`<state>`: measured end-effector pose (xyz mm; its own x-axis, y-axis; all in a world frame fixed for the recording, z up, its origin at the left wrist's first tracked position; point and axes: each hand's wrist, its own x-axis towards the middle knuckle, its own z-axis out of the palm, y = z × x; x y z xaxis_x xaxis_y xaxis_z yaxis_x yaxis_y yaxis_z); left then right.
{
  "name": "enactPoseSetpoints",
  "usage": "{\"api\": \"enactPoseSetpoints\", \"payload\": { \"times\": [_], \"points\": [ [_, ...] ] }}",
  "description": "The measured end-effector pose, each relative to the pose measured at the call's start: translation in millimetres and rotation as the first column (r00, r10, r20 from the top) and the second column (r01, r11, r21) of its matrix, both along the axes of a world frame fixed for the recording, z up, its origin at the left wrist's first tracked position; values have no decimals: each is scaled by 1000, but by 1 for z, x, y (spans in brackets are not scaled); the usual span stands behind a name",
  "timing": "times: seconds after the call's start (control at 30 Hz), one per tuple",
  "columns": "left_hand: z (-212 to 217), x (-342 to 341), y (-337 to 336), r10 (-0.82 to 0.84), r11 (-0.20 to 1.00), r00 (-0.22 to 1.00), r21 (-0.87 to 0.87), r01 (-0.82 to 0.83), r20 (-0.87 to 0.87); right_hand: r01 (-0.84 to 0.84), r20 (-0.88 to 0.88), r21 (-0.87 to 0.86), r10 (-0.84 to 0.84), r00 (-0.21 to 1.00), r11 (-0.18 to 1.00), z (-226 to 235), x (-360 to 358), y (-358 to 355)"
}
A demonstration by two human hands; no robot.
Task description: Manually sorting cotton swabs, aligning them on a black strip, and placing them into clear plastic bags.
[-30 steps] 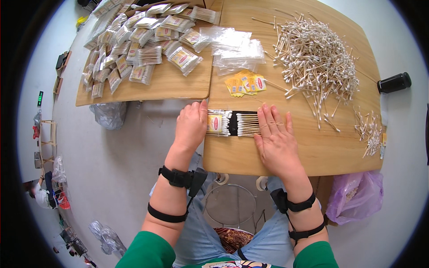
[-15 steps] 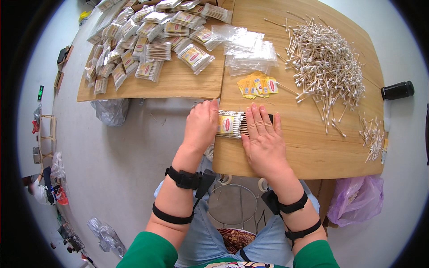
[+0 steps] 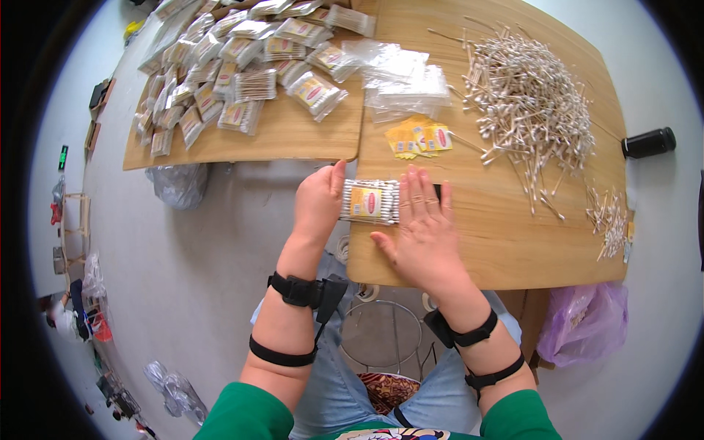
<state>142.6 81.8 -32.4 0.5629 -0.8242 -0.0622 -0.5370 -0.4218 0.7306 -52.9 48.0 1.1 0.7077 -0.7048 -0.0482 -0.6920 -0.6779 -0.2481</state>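
While the left hand [image 3: 320,202] is pinching the left end of the swab pack [image 3: 372,203], fingers curled in, the right hand [image 3: 425,227] is lying flat at the pack's right end, fingers extended, gripping nothing, mostly covering a black piece [image 3: 438,191]. Pack is sitting at the right tabletop's [image 3: 513,246] left edge; yellow cards [image 3: 420,138] and clear bags [image 3: 403,77] are lying beyond it, loose swabs [image 3: 532,103] piling toward the far right corner.

The swab bundle [image 3: 389,202] is white-tipped, its card [image 3: 365,202] yellow and red — the sleeves [image 3: 249,412] green.
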Motion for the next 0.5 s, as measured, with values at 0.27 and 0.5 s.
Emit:
{"api": "enactPoseSetpoints", "payload": {
  "times": [0.27, 0.5],
  "points": [
    [-5, 22, 6, -31, 999, 999, -7, 31, -13, -29, 116, 40, 24, 993, 999, 2, 6, -1],
    [22, 21, 3, -33, 999, 930, -24, 45, 367, 449, 492, -190, -311, 813, 873, 16, -107, -68]
  ]
}}
